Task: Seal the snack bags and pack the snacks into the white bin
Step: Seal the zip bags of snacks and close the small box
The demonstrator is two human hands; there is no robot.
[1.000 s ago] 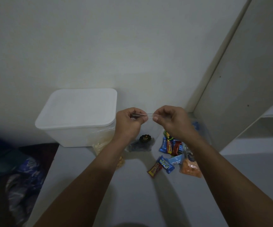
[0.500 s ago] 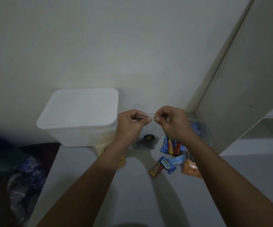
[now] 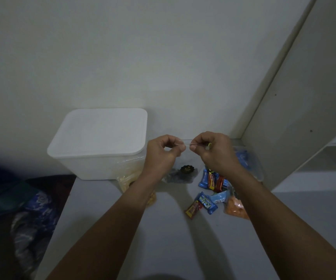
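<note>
The white bin [image 3: 100, 144] stands at the back of the grey table [image 3: 163, 239], against the wall, with its lid on. Just to the right of the bin, the left hand [image 3: 161, 153] and the right hand [image 3: 213, 152] are raised above the table, close together, each pinching the top edge of a clear bag [image 3: 184, 158] between thumb and fingers. The strip of the bag's top runs straight between the two hands, and the rest of the bag hangs down below them, so thin and see-through that its lower edge is hard to make out. Dark contents and a round black piece with a scalloped edge [image 3: 187, 169] show below the hands; whether they sit inside the held bag or lie on the table cannot be told. Touching the front right corner of the bin, a bag of yellow snacks [image 3: 126, 178] leans partly behind the left forearm. Further to the right of the bin, a heap of wrapped candies [image 3: 211, 180] in blue, red and orange lies on the table, with a blue one [image 3: 206, 203] and a red-and-yellow one [image 3: 193, 209] nearer the person. Beside these lies a bag of orange snacks [image 3: 236, 209], partly under the right forearm. Behind the right hand, far right of the bin, another clear bag with blue pieces [image 3: 243, 158] rests near the wall.
</note>
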